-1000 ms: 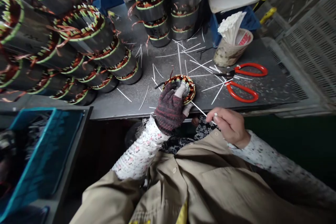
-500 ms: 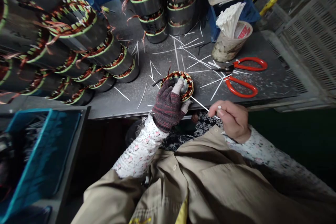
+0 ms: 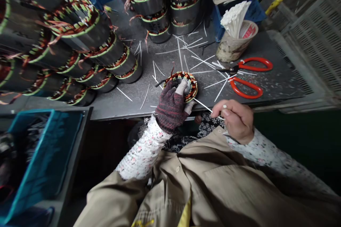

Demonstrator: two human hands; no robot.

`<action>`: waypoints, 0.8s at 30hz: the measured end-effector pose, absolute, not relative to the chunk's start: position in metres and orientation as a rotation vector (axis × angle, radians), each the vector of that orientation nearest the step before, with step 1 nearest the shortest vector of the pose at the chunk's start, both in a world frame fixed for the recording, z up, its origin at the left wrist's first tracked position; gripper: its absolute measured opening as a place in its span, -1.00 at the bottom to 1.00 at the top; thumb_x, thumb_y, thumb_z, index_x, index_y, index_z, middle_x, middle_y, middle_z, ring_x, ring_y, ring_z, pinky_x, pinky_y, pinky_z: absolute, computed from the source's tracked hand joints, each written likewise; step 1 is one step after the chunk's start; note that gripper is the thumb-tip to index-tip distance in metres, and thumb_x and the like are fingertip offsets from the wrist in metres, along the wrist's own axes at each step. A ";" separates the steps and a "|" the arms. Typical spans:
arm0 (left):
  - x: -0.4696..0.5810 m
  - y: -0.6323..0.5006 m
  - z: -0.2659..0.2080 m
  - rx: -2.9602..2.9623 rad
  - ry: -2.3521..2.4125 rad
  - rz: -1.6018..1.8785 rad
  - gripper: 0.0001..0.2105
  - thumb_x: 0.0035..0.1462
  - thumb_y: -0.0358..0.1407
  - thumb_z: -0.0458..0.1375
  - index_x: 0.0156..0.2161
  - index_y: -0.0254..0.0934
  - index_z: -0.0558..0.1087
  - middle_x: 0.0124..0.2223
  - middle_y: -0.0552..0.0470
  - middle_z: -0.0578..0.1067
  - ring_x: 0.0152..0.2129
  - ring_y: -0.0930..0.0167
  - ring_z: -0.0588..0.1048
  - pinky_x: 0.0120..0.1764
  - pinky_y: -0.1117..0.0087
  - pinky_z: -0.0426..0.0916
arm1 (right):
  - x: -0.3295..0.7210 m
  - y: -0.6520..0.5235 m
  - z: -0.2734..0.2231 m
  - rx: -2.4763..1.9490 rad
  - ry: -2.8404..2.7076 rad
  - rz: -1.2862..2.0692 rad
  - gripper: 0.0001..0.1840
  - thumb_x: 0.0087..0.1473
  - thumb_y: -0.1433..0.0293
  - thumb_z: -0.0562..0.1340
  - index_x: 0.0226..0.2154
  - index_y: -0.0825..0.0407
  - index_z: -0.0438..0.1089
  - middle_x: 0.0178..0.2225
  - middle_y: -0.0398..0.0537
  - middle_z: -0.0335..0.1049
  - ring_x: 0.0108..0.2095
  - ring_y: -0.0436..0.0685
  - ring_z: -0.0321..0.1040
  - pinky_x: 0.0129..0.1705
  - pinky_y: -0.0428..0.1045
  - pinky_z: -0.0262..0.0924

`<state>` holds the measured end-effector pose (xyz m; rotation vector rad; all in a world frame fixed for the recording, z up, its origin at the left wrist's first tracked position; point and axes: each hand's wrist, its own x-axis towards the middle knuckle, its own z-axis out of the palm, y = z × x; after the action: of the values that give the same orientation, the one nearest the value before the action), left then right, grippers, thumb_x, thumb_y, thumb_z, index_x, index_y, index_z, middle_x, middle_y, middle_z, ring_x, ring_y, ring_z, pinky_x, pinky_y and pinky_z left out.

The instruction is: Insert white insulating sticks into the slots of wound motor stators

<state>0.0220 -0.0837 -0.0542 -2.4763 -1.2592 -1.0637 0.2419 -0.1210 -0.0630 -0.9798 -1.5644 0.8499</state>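
At the near edge of the dark worktable sits a motor stator (image 3: 192, 92), a ring with copper windings and a green rim. My left hand (image 3: 172, 104), in a dark striped glove with pale fingertips, grips this stator, some fingers inside its bore and the thumb at its near side. My right hand (image 3: 236, 118) is bare and closed around a thin white strip (image 3: 203, 105). That strip runs from the stator's near right rim to my right fingers. Inside the right fist the strip's end is partly hidden.
Red-handled scissors (image 3: 246, 78) lie on the right, among scattered white strips (image 3: 195, 44). Behind them a tub (image 3: 229, 48) holds a bundle of white strips. Stacked stators (image 3: 77, 32) fill the left and back. A blue crate (image 3: 45, 149) stands at lower left.
Both hands keep nearly the same hold and place. The whole view has shifted very slightly; the white strip still spans from the stator to my right hand.
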 end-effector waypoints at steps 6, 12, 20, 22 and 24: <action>0.022 -0.084 -0.053 -2.500 -1.260 -1.065 -0.30 0.28 -0.22 0.22 0.40 -0.24 -0.01 0.22 -0.22 0.44 0.25 0.16 0.38 0.31 0.00 0.33 | 0.243 -0.122 -0.060 -0.924 -1.568 0.818 -0.66 0.28 0.28 0.14 -0.52 -0.05 0.41 -0.53 -0.14 0.47 -0.54 0.06 0.35 -0.44 0.02 0.22; 0.021 -0.084 -0.054 -2.479 -1.265 -1.077 -0.32 0.26 -0.20 0.25 0.37 -0.29 0.08 0.19 -0.26 0.47 0.22 0.14 0.42 0.30 -0.01 0.34 | 0.234 -0.116 -0.057 -0.969 -1.571 0.808 -0.64 0.28 0.27 0.13 -0.52 -0.04 0.41 -0.55 -0.14 0.46 -0.55 0.05 0.35 -0.45 0.00 0.23; 0.026 -0.087 -0.059 -2.680 -1.559 -1.661 -0.56 0.45 -0.21 0.00 0.35 -0.19 0.10 0.17 -0.21 0.49 0.01 0.36 0.60 0.03 0.26 0.57 | 0.204 -0.085 -0.062 -1.000 -1.522 0.910 -0.72 0.21 0.18 0.27 -0.44 -0.01 0.47 -0.48 -0.12 0.55 -0.48 0.04 0.46 -0.40 -0.04 0.34; 0.025 -0.086 -0.056 -2.674 -1.528 -1.654 -0.72 0.42 -0.23 0.08 0.16 -0.19 0.36 0.08 -0.13 0.56 0.00 0.35 0.60 0.06 0.22 0.56 | 0.206 -0.085 -0.058 -1.021 -1.542 0.912 -0.75 0.22 0.22 0.27 -0.42 -0.01 0.48 -0.52 -0.16 0.52 -0.57 0.00 0.38 -0.49 -0.07 0.26; 0.024 -0.083 -0.053 -2.638 -1.430 -1.614 -0.88 0.37 -0.28 0.15 -0.05 -0.20 0.48 -0.01 -0.07 0.60 -0.01 0.34 0.61 0.12 0.16 0.52 | 0.209 -0.087 -0.052 -1.019 -1.603 0.873 -0.75 0.25 0.26 0.22 -0.41 0.00 0.47 -0.52 -0.16 0.50 -0.59 -0.02 0.33 -0.50 -0.07 0.22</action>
<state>0.0241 -0.0835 -0.0526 -2.6379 -1.4302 -1.6138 0.2095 -0.0867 -0.0517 -1.0187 -1.6025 0.8728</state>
